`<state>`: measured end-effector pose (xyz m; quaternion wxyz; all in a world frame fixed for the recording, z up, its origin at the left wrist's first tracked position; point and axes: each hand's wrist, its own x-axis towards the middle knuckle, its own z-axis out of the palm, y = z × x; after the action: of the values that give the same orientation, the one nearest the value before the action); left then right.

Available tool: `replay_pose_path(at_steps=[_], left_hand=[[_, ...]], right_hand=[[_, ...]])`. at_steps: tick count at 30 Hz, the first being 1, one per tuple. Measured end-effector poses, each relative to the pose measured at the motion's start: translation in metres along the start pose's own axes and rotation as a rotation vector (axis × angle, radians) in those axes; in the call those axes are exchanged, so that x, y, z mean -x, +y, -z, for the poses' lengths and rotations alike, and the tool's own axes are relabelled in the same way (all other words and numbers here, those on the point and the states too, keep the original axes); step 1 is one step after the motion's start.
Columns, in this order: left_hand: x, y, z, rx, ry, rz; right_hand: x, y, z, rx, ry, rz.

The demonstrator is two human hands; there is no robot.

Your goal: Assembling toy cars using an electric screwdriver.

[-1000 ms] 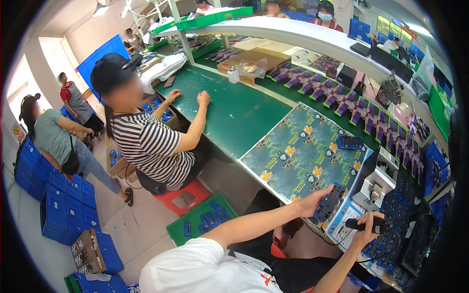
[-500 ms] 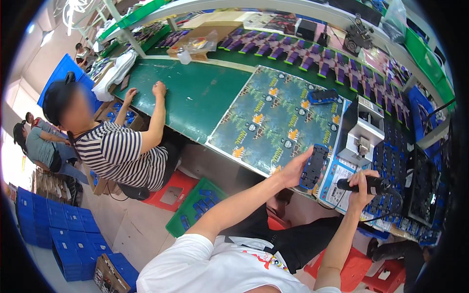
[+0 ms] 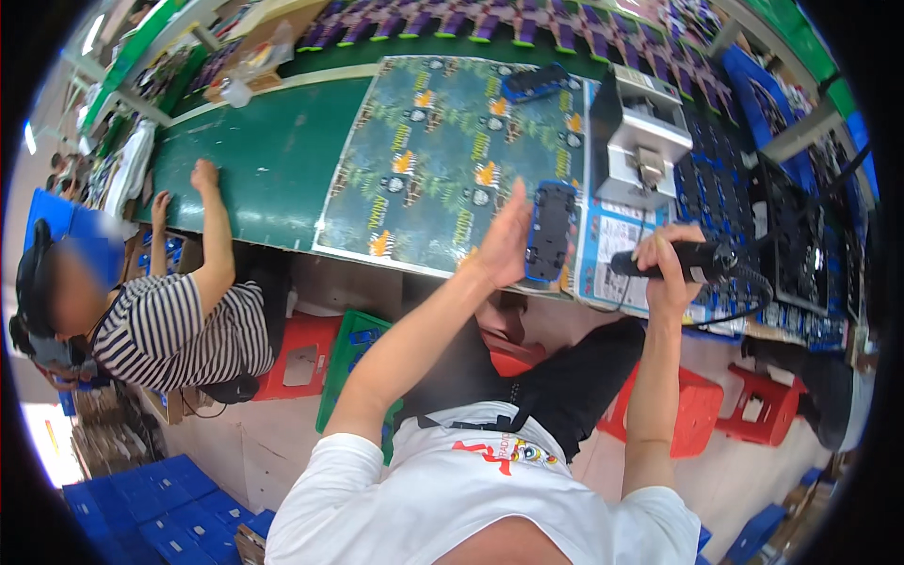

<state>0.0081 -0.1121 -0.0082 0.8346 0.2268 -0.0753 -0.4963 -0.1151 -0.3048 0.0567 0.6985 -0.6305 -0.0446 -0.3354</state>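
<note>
In my left hand (image 3: 504,240) is a black toy car chassis (image 3: 551,231) with blue edges, held on end near the table's front edge. My thumb lies along its side, and the other fingers are partly hidden behind it. To the right, my right hand (image 3: 669,268) is closed around a black electric screwdriver (image 3: 702,261) with a coiled cable. Its tip points left toward the chassis, with a gap between them. Another blue-and-black chassis (image 3: 535,83) lies farther back on the patterned mat (image 3: 443,160).
A silver metal device (image 3: 650,141) stands behind my right hand, beside a printed sheet (image 3: 607,250). Several blue-and-black parts (image 3: 706,179) sit at the right near a dark tray (image 3: 796,235). Purple pieces (image 3: 452,21) line the back. A co-worker in a striped top (image 3: 193,325) sits at left.
The whole view has turned and shifted, so the table and both hands appear higher and farther left. Both hands keep hold of the same things; the gap between screwdriver and chassis looks slightly wider.
</note>
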Motion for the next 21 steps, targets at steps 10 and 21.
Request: replay_pose_path(at_steps=[10,21], left_hand=[[0.0,0.06,-0.018,-2.114,0.043,-0.821],[0.14,0.18,0.073,-2.614,0.542,-0.618]], right_hand=[[0.005,-0.011,0.002,-0.051,-0.018,0.05],[0.001,-0.01,0.0,-0.085,-0.015,0.021]])
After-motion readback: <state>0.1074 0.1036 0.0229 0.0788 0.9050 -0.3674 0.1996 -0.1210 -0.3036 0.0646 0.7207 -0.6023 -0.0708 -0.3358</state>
